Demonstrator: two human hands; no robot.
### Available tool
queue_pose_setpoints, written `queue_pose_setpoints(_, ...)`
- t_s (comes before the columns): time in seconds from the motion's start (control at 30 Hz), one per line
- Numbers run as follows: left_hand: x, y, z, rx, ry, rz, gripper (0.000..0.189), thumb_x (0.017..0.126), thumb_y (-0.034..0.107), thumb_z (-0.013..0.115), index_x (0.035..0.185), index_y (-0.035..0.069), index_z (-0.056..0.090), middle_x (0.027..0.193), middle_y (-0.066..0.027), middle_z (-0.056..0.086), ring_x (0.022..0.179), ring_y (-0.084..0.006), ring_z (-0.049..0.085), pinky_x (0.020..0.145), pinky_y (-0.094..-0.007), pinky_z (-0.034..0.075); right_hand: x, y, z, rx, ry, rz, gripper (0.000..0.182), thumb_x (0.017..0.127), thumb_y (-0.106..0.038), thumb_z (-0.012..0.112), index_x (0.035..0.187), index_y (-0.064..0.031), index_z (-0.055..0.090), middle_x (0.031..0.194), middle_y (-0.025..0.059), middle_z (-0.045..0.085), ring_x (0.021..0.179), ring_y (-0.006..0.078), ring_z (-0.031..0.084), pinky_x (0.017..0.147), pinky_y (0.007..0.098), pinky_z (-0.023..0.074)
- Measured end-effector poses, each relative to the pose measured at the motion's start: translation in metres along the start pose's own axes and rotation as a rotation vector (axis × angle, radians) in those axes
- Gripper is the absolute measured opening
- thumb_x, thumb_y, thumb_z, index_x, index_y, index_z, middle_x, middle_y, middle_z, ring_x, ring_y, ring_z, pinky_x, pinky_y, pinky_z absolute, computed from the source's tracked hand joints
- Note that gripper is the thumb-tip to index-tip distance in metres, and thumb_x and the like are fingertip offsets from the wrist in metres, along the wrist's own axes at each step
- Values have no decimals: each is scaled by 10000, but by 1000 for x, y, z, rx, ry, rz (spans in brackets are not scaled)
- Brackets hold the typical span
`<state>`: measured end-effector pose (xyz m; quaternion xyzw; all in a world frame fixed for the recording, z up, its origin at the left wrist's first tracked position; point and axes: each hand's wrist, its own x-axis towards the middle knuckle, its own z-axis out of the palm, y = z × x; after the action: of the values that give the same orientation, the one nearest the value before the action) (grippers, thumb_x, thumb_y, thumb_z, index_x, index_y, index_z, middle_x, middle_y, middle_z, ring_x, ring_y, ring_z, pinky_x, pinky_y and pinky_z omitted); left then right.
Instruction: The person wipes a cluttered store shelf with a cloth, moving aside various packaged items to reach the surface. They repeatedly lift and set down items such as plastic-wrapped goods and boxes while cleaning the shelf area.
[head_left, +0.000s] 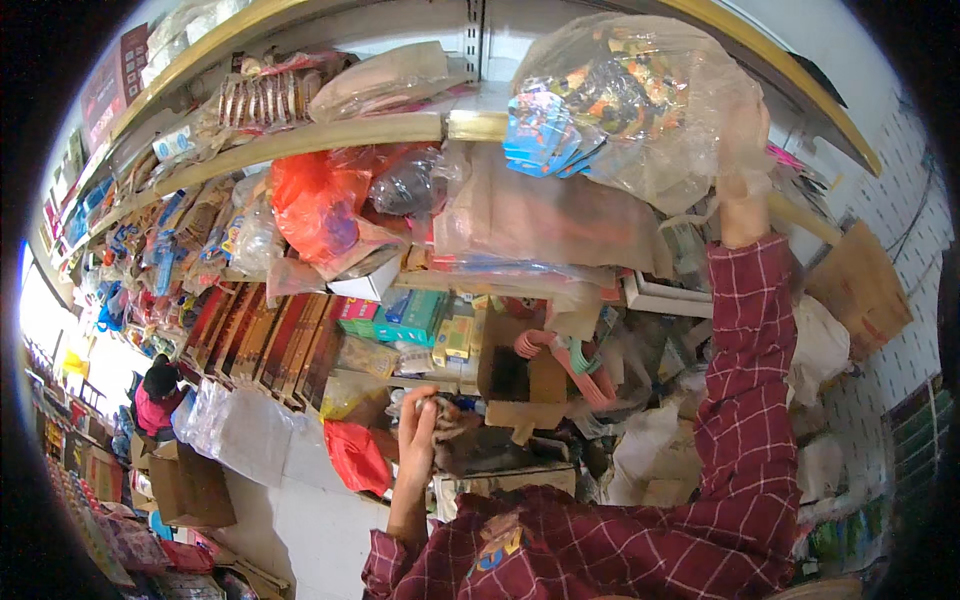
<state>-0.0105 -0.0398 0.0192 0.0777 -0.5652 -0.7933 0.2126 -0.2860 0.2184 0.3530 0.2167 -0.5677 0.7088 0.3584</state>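
High on the right, my right hand (742, 169) grips the edge of a large clear plastic bag (660, 142), and its film partly veils the fingers. Camouflage-patterned items show through the bag, and a fan of blue printed cards (544, 131) hangs at its left side. The bag is in front of the upper shelf edge (476, 126). Lower down, my left hand (420, 431) is raised with curled fingers beside a crumpled greyish bundle (454, 416). Whether that hand holds the bundle cannot be made out. Both sleeves are maroon plaid.
Orange plastic bags (319, 206) and wrapped goods crowd the shelves. Below are brown-red boxes (262, 341), small teal cartons (409, 319), an open cardboard box (525, 367) and pink hangers (577, 367). A person in pink (154, 405) is at far left, near another cardboard box (187, 484).
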Motion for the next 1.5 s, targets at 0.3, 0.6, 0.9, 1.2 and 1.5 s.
queue_pose_setpoints(0.3,11,40,58,-320,-321,68,723,910,577,258,1398,52,164,1107,-168,522,935,-219,560,834,-329,455,-49,-1,-31,15,-136,5,500,857,-381,455,1202,-18,474,1173,131,528,1074,277,500,914,415,406)
queue_pose_setpoints(0.6,-5,30,48,-404,-192,-32,900,802,742,213,1413,81,192,1275,-164,459,932,-168,532,845,-338,464,-140,12,-41,147,-458,214,587,848,-459,438,1236,-18,442,1209,135,502,1109,279,476,939,423,388)
queue_pose_setpoints(0.9,-47,-50,9,-587,-259,-236,938,760,661,528,1328,-32,248,1227,-147,471,1122,-236,474,933,-363,400,-230,73,-26,335,-811,692,675,838,-537,421,1270,-18,409,1245,140,476,1144,282,452,964,432,369)
queue_pose_setpoints(1.2,-57,-3,12,-646,62,-205,619,816,305,644,1264,-12,356,1183,-127,495,1060,-222,511,893,-361,438,-208,105,11,1158,-915,1341,764,828,-615,404,1304,-18,377,1282,144,450,1178,284,429,989,440,351)
queue_pose_setpoints(1.5,-46,-18,-2,-608,212,-238,468,855,252,608,1194,-26,444,1106,-112,547,989,-192,539,855,-329,447,-251,131,-28,1012,-891,1290,790,854,-622,364,1372,-32,276,1354,110,383,1224,255,389,1012,413,324)
